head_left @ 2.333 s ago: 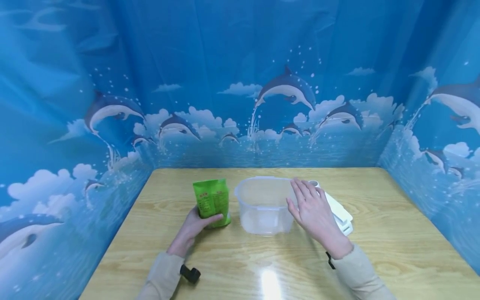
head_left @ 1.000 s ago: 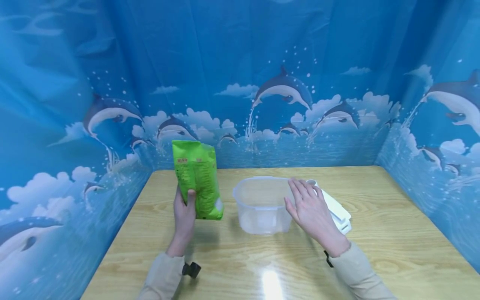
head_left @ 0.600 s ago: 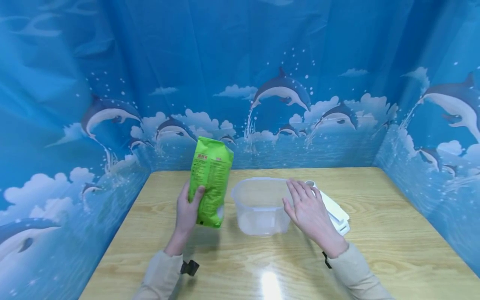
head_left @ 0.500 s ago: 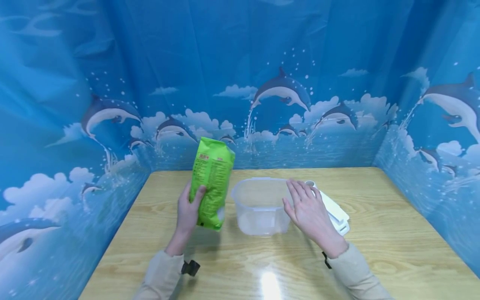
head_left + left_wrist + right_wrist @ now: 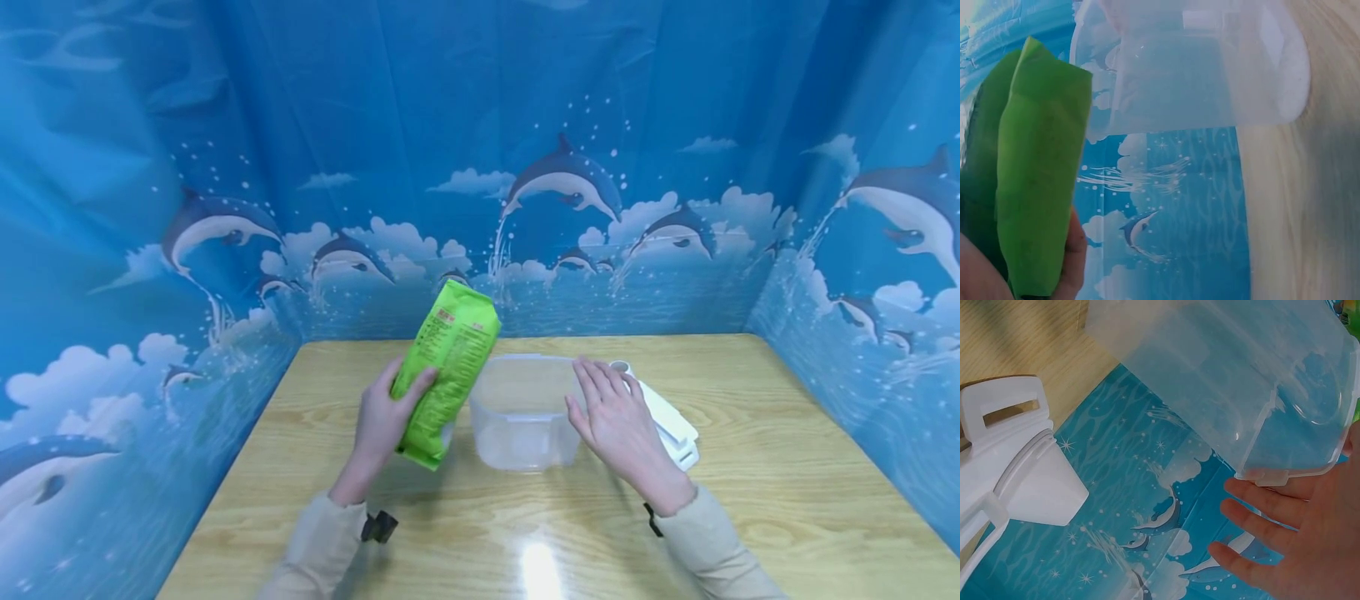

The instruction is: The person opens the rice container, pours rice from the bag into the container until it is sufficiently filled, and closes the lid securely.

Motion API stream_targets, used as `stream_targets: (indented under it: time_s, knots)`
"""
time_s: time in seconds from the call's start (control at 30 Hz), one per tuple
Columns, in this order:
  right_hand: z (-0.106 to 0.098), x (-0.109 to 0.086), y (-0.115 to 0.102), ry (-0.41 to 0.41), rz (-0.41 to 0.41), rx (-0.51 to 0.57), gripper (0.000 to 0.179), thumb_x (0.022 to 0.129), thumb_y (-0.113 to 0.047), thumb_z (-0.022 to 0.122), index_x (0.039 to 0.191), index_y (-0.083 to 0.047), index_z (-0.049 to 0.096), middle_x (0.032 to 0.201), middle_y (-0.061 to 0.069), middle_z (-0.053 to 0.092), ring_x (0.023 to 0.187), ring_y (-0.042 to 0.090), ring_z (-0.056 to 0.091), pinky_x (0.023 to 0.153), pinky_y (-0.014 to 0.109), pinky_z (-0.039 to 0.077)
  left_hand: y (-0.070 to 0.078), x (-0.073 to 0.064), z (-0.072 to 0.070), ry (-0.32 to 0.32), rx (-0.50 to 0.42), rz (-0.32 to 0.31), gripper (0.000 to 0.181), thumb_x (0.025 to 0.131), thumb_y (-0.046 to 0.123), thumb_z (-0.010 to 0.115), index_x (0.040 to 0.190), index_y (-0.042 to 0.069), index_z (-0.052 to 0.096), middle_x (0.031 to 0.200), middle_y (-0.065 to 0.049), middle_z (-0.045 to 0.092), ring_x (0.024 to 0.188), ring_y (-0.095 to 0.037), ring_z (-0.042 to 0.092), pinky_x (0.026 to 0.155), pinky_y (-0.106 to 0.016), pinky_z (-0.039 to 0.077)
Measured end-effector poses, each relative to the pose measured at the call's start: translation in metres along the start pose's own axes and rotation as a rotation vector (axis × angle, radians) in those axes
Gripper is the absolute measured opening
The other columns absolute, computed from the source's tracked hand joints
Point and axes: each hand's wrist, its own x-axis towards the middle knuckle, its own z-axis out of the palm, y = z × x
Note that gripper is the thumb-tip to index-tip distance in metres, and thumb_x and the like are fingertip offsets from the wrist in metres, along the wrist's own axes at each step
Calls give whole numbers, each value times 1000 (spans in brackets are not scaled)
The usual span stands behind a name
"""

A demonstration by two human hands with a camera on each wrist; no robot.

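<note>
My left hand (image 5: 381, 421) grips a green printed bag (image 5: 450, 358) by its left side, thumb across the printed face. The bag is tilted, its top end leaning right toward a clear plastic container (image 5: 525, 446) and overlapping that container's left rim in the head view. In the left wrist view the green bag (image 5: 1041, 169) stands beside the container (image 5: 1179, 81). With fingers extended, my right hand (image 5: 621, 425) lies at the container's right rim. The right wrist view shows those straight fingers (image 5: 1266, 506) right at the rim's edge.
Just right of the container, partly behind my right hand, lies a white plastic part (image 5: 671, 425); the right wrist view shows its slotted handle and a tapered cup-like piece (image 5: 1044, 481). Wooden table (image 5: 780, 467); a blue dolphin-print curtain (image 5: 420, 167) surrounds its back and sides.
My left hand has raised the green bag from low beside the container, then shifted it right and tipped its top rightward. The right hand and container stay in place.
</note>
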Motion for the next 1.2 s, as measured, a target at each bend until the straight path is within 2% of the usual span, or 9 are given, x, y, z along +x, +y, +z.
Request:
stream_targets:
  time_s: [0.2,0.37,0.57,0.87,1.2]
  knots:
    - [0,-1,0,-14,4,-4,60,105,-39,35,139,6,56,136,21,61,123,40,57,100,61,46,9,5,-3,-64,132,-17,49,91,60,67,113,16,68,74,-5,61,56,-18,56,47,-31,50]
    - [0,-2,0,-20,5,-4,64,107,-43,29,139,6,56,137,22,61,124,41,56,101,62,45,17,8,-4,-111,250,-34,59,87,67,67,120,18,68,75,-3,64,54,-17,57,47,-31,51]
    - [0,-1,-1,-19,4,2,68,109,-45,23,139,6,55,138,22,60,124,41,56,100,62,45,28,11,-5,-160,380,-21,68,85,71,65,127,19,65,72,-1,60,52,-16,54,45,-29,46]
    - [-1,-1,0,-23,8,3,61,106,-41,33,140,6,55,139,21,60,124,41,56,101,63,45,36,14,-6,-199,440,-4,68,86,70,64,130,18,64,69,-1,59,48,-15,53,42,-28,45]
    - [0,-1,0,-18,10,7,62,106,-41,32,139,6,56,138,22,60,124,41,56,101,62,45,42,19,-10,-251,504,-19,85,82,79,60,143,20,57,72,-1,61,48,-15,56,41,-28,47]
